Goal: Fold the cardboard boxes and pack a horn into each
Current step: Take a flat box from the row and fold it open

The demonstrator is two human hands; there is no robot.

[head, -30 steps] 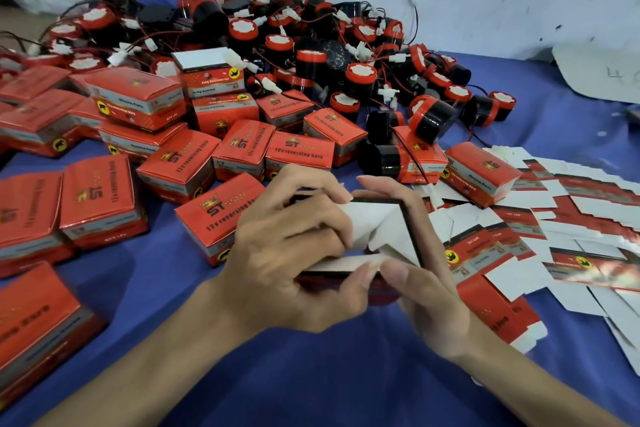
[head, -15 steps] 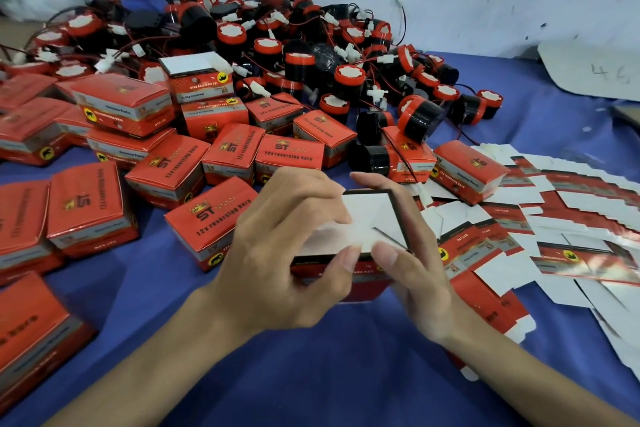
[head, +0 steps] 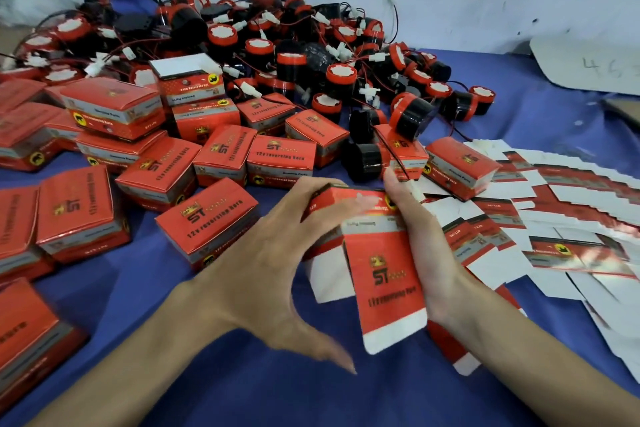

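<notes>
Nearest us, over the blue cloth [head: 242, 392], our right hand [head: 433, 253] grips the cardboard box [head: 377, 246] from its right side, lid flap [head: 394, 308] hanging open toward us. Our left hand [head: 270, 274] rests spread fingertips on its far left edge. Beyond lie closed boxes [head: 207, 229], flat blanks [head: 571, 218], then piled horns [head: 339, 76].

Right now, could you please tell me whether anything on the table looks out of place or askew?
Yes. One horn lies tilted on top of a closed box beside the pile. Further back a white-topped box stands with its print upside down. The held box in the right hand just has its flap open.
</notes>
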